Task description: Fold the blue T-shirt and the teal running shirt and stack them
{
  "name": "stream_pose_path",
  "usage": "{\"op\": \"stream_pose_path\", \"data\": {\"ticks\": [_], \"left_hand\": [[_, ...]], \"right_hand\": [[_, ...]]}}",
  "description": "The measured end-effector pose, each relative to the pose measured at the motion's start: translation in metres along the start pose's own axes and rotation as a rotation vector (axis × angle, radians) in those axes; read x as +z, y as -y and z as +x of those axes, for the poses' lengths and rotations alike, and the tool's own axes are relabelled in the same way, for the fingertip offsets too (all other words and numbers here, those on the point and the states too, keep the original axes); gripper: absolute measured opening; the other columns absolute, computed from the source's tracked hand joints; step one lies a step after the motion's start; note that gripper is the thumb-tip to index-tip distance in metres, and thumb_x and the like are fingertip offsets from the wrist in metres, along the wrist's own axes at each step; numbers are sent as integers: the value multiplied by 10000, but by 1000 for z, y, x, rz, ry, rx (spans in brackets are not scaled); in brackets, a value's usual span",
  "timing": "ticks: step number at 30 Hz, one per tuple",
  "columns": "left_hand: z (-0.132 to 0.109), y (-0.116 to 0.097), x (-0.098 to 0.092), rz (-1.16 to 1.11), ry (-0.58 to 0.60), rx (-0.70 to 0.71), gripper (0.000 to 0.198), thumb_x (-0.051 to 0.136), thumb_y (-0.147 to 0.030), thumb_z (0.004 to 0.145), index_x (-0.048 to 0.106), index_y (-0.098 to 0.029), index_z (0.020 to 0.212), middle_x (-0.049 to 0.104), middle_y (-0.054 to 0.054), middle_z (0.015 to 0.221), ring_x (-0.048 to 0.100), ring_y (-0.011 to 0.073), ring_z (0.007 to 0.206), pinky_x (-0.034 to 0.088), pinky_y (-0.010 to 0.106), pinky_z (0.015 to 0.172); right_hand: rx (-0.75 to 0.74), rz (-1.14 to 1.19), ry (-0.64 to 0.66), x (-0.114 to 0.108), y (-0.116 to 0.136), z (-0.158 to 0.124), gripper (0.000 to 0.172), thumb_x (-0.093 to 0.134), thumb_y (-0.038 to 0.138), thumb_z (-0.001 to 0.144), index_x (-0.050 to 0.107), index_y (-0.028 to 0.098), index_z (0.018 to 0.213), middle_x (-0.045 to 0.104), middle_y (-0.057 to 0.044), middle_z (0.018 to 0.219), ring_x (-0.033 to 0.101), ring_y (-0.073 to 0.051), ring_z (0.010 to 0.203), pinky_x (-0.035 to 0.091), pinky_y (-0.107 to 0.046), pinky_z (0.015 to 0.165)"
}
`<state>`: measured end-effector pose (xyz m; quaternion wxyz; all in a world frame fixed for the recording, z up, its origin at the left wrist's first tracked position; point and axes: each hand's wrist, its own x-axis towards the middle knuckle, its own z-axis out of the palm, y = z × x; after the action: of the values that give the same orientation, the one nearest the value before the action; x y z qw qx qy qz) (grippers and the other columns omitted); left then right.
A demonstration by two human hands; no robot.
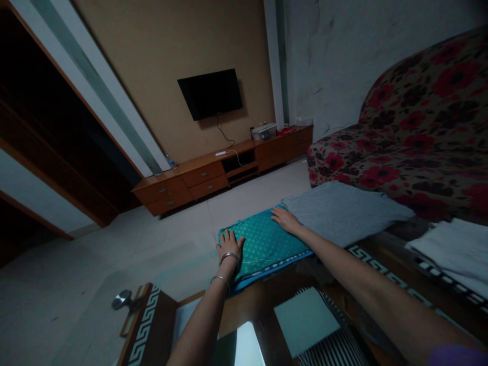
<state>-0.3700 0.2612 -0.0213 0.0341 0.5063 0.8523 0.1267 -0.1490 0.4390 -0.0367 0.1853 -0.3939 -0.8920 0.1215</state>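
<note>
A teal cloth with green dots (263, 239) lies folded flat on the glass-topped coffee table (253, 305). On its left end rests my left hand (230, 245), fingers spread and palm down, with bangles at the wrist. My right hand (285, 220) lies flat near the cloth's far right corner, its fingers stretched out. Beside that hand, a grey piece of fabric (339, 211) is spread to the right and touches or slightly overlaps the teal cloth; I cannot tell which. Neither hand grips anything.
White folded fabric (453, 254) lies at the right. A flowered sofa (412, 127) stands beyond it. Across the tiled floor (183, 229) runs a low wooden TV cabinet (206, 175), under a wall-mounted television (211, 94). A shiny metal knob (122, 300) is at the table's left end.
</note>
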Motion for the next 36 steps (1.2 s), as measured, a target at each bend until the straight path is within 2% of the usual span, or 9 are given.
{"op": "stream_pose_path", "data": {"ticks": [5,7,10,14,19,24,28,33,36], "left_hand": [[-31,5,-20,200,-16,68,602,381,-487,924,347,-185,1443,171,146,1558,119,339,1433,172,642,1075],[-52,0,-21,274,-37,207,584,373,-468,935,323,-212,1458,163,105,1565,99,301,1444,170,603,1102],[-82,-1,-16,320,60,338,564,361,-458,944,324,-234,1460,194,68,1558,140,270,1441,219,555,1111],[-106,17,-14,336,117,350,545,325,-420,962,307,-218,1468,216,75,1547,190,249,1432,241,521,1113],[-124,34,-34,355,121,346,490,339,-361,967,371,-218,1435,244,79,1538,220,235,1423,250,523,1105],[-144,24,-48,362,-48,363,463,335,-295,967,399,-212,1418,236,96,1541,212,229,1427,207,504,1128],[-157,20,-50,341,154,408,490,409,-297,937,409,-171,1410,287,125,1519,268,247,1406,303,464,1094],[-180,52,-70,295,255,444,496,420,-260,906,447,-122,1382,388,165,1463,438,262,1310,394,435,1039],[-218,82,-81,251,224,578,457,460,-289,883,524,-205,1328,454,116,1429,474,263,1281,435,420,1015]], "right_hand": [[-39,-83,-124,-20,11,-42,466,435,336,942,500,132,1356,397,-143,1457,319,-258,1373,270,-415,1114],[-132,-119,-128,-17,20,-67,470,457,386,933,507,187,1356,392,-111,1467,298,-276,1381,274,-452,1106],[-177,-150,-69,-6,23,-98,460,454,416,933,527,212,1338,412,-102,1455,324,-281,1368,300,-461,1088],[-137,-159,-44,-3,-2,-122,455,443,397,939,531,188,1334,413,-112,1452,347,-267,1359,313,-450,1091],[-92,-163,-68,-26,-26,-140,453,470,346,928,539,109,1308,454,-155,1412,397,-251,1331,338,-407,1093],[-96,-199,-197,-45,6,-160,458,514,345,908,549,84,1282,450,-184,1407,391,-282,1329,333,-423,1090],[-201,-179,-144,-42,29,-182,391,508,273,910,566,124,1267,455,-145,1413,371,-267,1342,336,-433,1086],[-151,-139,-35,-61,34,-228,300,480,140,885,639,100,1137,547,-158,1298,468,-244,1245,368,-407,1054],[-212,-53,-13,-82,50,-276,248,489,147,881,666,128,1053,588,-139,1205,501,-220,1167,403,-390,1006]]}}
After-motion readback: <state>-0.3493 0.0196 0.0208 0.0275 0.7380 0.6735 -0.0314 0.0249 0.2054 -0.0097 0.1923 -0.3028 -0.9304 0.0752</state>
